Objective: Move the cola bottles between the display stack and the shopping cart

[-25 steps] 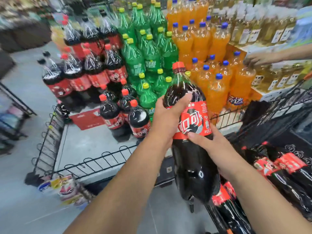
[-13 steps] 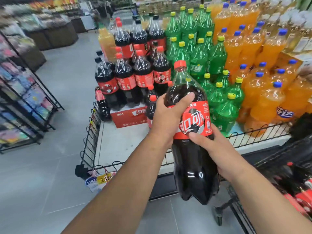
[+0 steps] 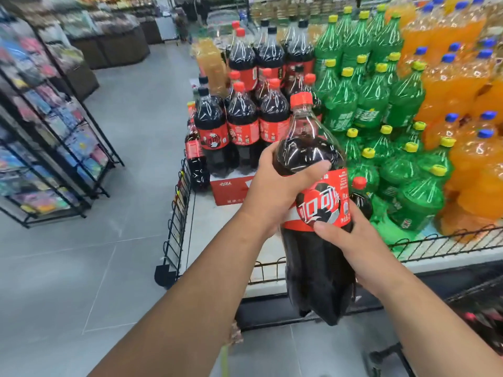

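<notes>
At wire fence (image 3: 441, 246), cola bottle (image 3: 310, 268), green bottles (image 3: 373, 104)

We hold one large cola bottle (image 3: 310, 254), dark with a red cap and red label, nearly upright in the air, our left hand (image 3: 277, 191) at its shoulder and right hand (image 3: 362, 248) at the label's lower edge. Behind it the display stack (image 3: 245, 123) carries matching bottles upright in tiers.
</notes>
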A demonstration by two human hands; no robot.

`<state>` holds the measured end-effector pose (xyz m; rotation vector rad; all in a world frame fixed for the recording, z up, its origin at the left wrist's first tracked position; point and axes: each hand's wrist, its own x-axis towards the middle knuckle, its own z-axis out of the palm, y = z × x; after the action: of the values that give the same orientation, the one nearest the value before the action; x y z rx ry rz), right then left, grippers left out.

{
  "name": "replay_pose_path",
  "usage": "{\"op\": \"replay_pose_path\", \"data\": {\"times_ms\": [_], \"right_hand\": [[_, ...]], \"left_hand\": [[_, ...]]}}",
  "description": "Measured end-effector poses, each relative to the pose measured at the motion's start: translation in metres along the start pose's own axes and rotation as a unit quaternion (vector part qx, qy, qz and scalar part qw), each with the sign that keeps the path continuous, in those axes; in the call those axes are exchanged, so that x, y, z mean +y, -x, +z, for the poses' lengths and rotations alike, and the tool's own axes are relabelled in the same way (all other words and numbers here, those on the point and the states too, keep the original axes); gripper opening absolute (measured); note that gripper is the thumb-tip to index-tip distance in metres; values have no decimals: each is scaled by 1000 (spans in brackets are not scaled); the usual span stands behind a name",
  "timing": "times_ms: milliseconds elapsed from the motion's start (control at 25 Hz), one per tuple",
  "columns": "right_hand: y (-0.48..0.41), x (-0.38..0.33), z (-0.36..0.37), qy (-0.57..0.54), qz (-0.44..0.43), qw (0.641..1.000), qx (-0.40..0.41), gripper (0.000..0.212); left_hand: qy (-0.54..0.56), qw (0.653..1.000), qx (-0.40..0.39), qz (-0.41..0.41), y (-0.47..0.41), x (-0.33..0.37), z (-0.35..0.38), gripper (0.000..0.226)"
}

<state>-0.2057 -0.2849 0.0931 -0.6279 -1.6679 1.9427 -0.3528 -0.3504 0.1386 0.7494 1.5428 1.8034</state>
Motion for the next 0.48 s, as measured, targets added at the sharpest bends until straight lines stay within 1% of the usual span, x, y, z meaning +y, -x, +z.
{"op": "replay_pose_path", "data": {"times_ms": [120,240,280,360,480], "right_hand": [[-20,7,-9,33,-22,999,-8,85],[-45,20,-22,36,-24,999,-28,90],[-53,24,-27,34,-22,998,-37,89],[-68,28,-36,37,-13,998,-58,86],[-85,32,-50,47,5,996,-75,82]], "left_hand": [[-48,998,-31,6,-18,1,-8,82],[-79,996,-49,8,-41,-4,-7,77],[-87,995,-47,12,-47,-7,-5,78],[-96,994,-41,18,-58,-15,2,87],[-116,993,4,35,-65,-29,9,99]]}}
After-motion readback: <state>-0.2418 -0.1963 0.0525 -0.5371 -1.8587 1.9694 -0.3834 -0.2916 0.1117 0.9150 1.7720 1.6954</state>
